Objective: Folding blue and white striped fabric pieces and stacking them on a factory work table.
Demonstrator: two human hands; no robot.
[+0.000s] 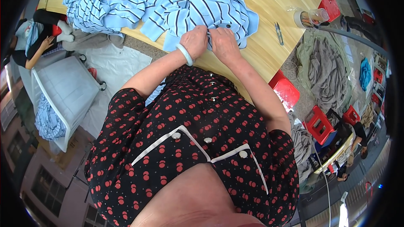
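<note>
A light blue garment with dark and white stripes (191, 14) lies bunched at the table's near edge, with dark buttons showing on it. My left hand (195, 42), a pale bangle on its wrist, is closed on the garment's near edge. Right beside it, my right hand (224, 44) is closed too, pinching the same fabric. The two hands nearly touch, and the fingertips are partly hidden. Thread snips (279, 33) lie on the wooden table (269, 4) to the right of the garment.
More striped garments (111, 4) are heaped at the left. A clear cup (318, 16) and a container of sticks stand at the right edge. A white wheeled bin (67, 84) is on the left floor, near another person (38, 42). Red stools (318, 124) and grey fabric (328, 71) are at right.
</note>
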